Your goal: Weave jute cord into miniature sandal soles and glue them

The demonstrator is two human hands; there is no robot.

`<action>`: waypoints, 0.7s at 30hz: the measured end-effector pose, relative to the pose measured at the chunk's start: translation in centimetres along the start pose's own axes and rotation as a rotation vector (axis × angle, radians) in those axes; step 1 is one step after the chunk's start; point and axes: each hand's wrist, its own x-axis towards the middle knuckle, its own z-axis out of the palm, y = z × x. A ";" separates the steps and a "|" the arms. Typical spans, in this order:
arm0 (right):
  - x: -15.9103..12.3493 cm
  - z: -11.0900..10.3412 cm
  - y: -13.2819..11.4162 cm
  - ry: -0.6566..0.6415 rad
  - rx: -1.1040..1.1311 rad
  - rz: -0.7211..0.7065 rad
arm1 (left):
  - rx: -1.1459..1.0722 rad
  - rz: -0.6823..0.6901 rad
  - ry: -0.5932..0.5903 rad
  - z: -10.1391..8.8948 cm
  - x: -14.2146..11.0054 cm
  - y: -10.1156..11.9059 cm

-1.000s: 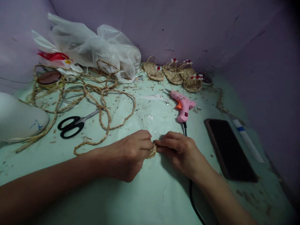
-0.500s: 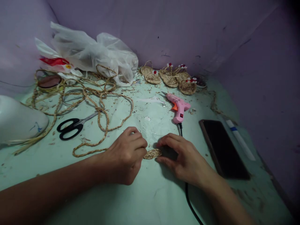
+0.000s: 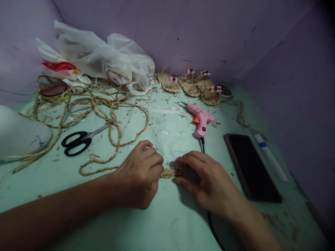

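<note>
Your left hand (image 3: 142, 174) is curled, its fingertips at the left end of the small braided piece (image 3: 170, 172); they hide that end, so I cannot tell whether you are pinching it; your right hand (image 3: 206, 177) is open in a curve, thumb below and fingers above the right end of the piece, though whether they touch it is unclear; the piece lies low on the green surface (image 3: 146, 230), between your two hands; a strand of braided rope (image 3: 101, 170) runs to your left wrist from the loose loops on your left, where the black-handled scissors (image 3: 78, 143) lie; beyond your right hand rests the pink glue gun (image 3: 200, 120), nozzle pointing away and to the left, its black cord (image 3: 213, 230) passing beneath your right hand or wrist; further right you have the dark phone (image 3: 252, 167), with a white marker (image 3: 272, 158) beside it; woven pieces with red and white beads (image 3: 210, 96) sit at the back by the wall.
</note>
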 end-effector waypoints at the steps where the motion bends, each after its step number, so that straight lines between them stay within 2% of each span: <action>1: -0.1 -0.1 -0.1 0.010 -0.007 0.000 | 0.004 0.002 0.002 0.0 0.0 0.0; 4: -0.2 -0.5 0.0 0.012 -0.016 0.003 | 0.001 -0.010 0.001 0.0 -0.1 0.1; 9: -0.5 -1.0 0.6 0.177 0.026 0.054 | 0.001 -0.036 0.009 0.0 -0.2 0.3; 13: -0.5 -0.5 0.6 0.215 0.094 0.134 | 0.056 -0.038 0.066 -0.2 -0.3 0.4; 15: -0.4 0.1 0.3 0.233 0.239 0.236 | 0.088 -0.057 0.107 -0.3 -0.2 0.4; 18: 0.0 1.0 -0.3 0.265 0.598 0.359 | 0.117 -0.106 0.160 -0.4 -0.2 0.5; 21: 0.4 1.7 -1.0 0.230 0.898 0.445 | 0.133 -0.112 0.195 -0.4 -0.1 0.7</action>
